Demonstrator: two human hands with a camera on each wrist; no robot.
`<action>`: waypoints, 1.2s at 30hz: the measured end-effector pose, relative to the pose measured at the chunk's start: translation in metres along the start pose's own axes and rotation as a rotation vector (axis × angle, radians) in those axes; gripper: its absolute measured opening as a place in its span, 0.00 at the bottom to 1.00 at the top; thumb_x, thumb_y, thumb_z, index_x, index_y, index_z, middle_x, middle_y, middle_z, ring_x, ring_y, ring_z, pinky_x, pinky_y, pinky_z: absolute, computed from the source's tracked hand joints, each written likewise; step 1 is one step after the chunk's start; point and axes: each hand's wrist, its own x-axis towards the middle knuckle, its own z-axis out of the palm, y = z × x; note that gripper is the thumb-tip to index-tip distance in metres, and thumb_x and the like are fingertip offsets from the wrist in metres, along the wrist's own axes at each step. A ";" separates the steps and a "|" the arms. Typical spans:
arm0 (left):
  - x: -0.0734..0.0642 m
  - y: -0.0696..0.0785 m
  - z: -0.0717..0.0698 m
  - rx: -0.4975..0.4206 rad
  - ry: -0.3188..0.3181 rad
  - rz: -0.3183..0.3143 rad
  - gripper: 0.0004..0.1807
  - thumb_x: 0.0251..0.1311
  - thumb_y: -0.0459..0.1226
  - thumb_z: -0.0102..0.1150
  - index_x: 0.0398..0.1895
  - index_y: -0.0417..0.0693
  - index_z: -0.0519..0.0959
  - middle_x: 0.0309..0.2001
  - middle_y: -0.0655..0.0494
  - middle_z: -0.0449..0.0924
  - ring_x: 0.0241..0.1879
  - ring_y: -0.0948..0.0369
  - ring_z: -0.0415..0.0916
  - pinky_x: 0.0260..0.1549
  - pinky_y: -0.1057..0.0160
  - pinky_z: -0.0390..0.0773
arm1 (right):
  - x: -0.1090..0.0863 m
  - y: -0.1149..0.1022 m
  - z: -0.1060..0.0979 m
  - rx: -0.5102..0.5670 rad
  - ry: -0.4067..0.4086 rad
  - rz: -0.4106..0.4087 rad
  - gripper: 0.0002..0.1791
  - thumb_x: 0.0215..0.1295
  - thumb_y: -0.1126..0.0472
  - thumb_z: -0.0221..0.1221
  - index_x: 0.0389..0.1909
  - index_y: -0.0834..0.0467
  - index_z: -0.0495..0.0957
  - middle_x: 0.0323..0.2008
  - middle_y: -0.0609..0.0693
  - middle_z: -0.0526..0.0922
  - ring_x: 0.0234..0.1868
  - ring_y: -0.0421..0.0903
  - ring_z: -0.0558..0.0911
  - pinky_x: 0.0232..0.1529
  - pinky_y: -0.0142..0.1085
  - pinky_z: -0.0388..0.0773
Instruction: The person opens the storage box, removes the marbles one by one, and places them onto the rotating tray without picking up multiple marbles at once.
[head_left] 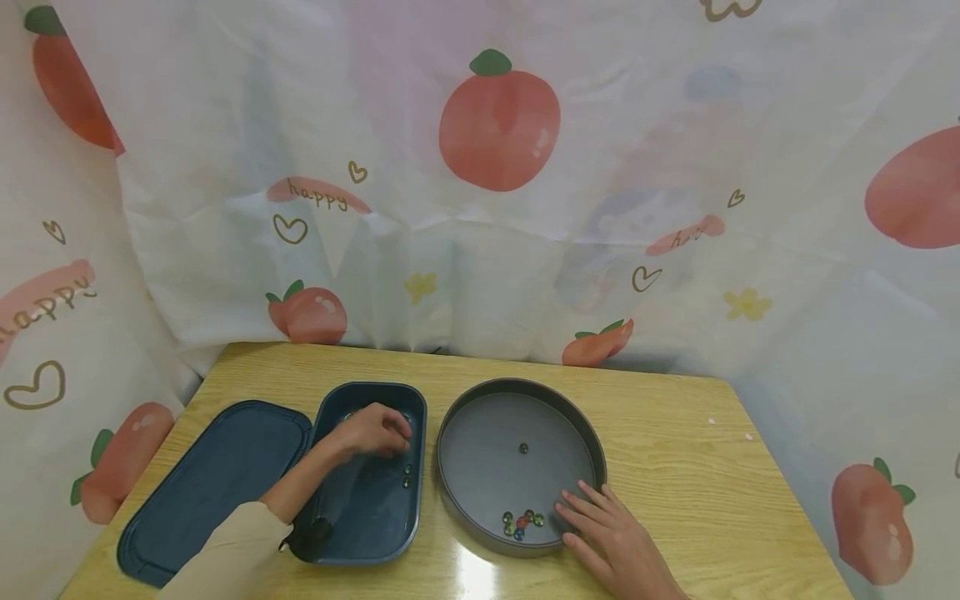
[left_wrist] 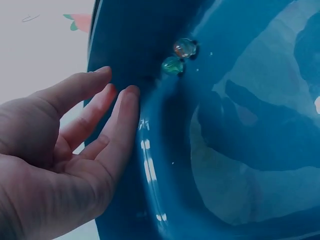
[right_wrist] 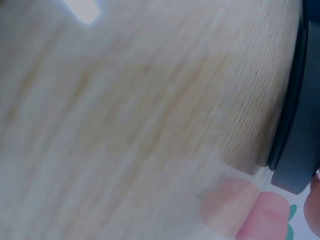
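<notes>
Over the dark blue rectangular container (head_left: 365,521) is my left hand (head_left: 375,431), fingers loosely bent, nothing visible between them. In the left wrist view its fingertips (left_wrist: 131,91) are close to the container's wall, near a green glass marble (left_wrist: 173,66) and a clear one with orange (left_wrist: 185,48). My right hand (head_left: 611,533) lies with spread fingers at the near right rim of the round grey pan (head_left: 487,454). Several glass marbles (head_left: 522,523) cluster inside the pan at its near side, and a single dark marble (head_left: 523,448) sits nearer its middle.
A blue lid (head_left: 217,483) lies left of the container, its edge against the container's side. All stand on a wood-grain table (head_left: 675,450). Behind hangs a white curtain (head_left: 405,167) printed with peaches. Two small white specks lie on the table's right side.
</notes>
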 end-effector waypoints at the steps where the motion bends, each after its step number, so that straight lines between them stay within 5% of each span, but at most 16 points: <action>1: 0.001 0.000 0.001 0.006 -0.008 0.000 0.07 0.56 0.26 0.67 0.38 0.34 0.83 0.33 0.53 0.82 0.33 0.57 0.81 0.36 0.57 0.83 | 0.000 0.000 0.000 0.000 0.000 0.001 0.22 0.60 0.52 0.69 0.56 0.51 0.84 0.59 0.45 0.81 0.63 0.52 0.75 0.73 0.32 0.44; 18: 0.005 -0.006 0.016 0.186 -0.086 -0.005 0.06 0.46 0.24 0.67 0.29 0.40 0.84 0.26 0.55 0.82 0.26 0.60 0.80 0.30 0.61 0.81 | 0.000 -0.001 0.000 -0.011 -0.006 0.009 0.22 0.59 0.53 0.70 0.55 0.51 0.85 0.58 0.45 0.81 0.64 0.51 0.75 0.73 0.32 0.44; 29: 0.006 -0.006 0.018 0.274 -0.070 0.014 0.05 0.49 0.25 0.68 0.26 0.41 0.86 0.24 0.58 0.82 0.26 0.62 0.80 0.29 0.63 0.80 | 0.000 -0.001 -0.001 -0.016 0.001 0.004 0.22 0.59 0.53 0.70 0.55 0.51 0.85 0.58 0.46 0.81 0.64 0.51 0.75 0.73 0.33 0.45; 36: 0.005 -0.005 0.013 0.274 -0.020 0.079 0.06 0.49 0.24 0.65 0.26 0.42 0.87 0.25 0.58 0.82 0.26 0.63 0.77 0.28 0.64 0.78 | 0.000 -0.002 -0.002 -0.017 0.011 -0.003 0.22 0.59 0.52 0.70 0.55 0.52 0.85 0.58 0.46 0.82 0.63 0.52 0.76 0.73 0.33 0.45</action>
